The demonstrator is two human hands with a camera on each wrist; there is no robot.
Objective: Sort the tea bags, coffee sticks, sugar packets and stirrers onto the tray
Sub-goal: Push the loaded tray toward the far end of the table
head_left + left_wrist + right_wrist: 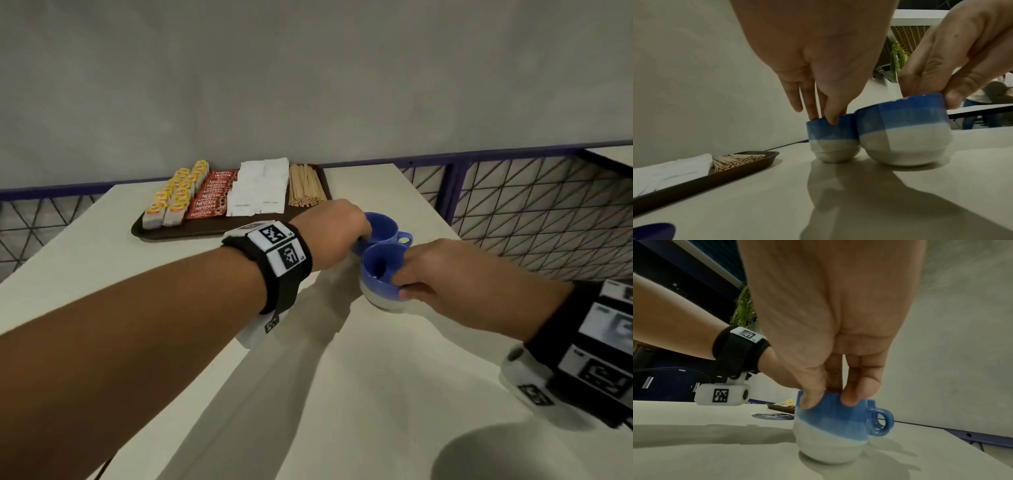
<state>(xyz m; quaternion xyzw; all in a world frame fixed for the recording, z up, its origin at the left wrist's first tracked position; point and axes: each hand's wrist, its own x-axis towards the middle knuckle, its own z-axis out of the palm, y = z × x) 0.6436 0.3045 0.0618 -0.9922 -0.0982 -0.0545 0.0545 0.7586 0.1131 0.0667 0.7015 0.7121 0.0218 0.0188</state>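
Note:
A dark brown tray (138, 230) at the back of the table carries yellow tea bags (178, 195), red coffee sticks (212, 195), white sugar packets (260, 185) and wooden stirrers (305, 188) in side-by-side rows. To its right, two blue-and-white cups stand on the table, touching. My left hand (364, 236) pinches the rim of the far cup (387, 228), fingers inside and thumb outside (830, 119). My right hand (400, 284) pinches the rim of the near cup (375, 270), as the right wrist view shows (828, 400). The near cup's handle (879, 421) points right.
The pale table (342, 377) ends close to the right of the cups, with a purple-framed wire mesh fence (531, 212) beyond. A grey wall stands behind the tray. A dark round sticker (772, 416) lies flat on the table beneath my left forearm.

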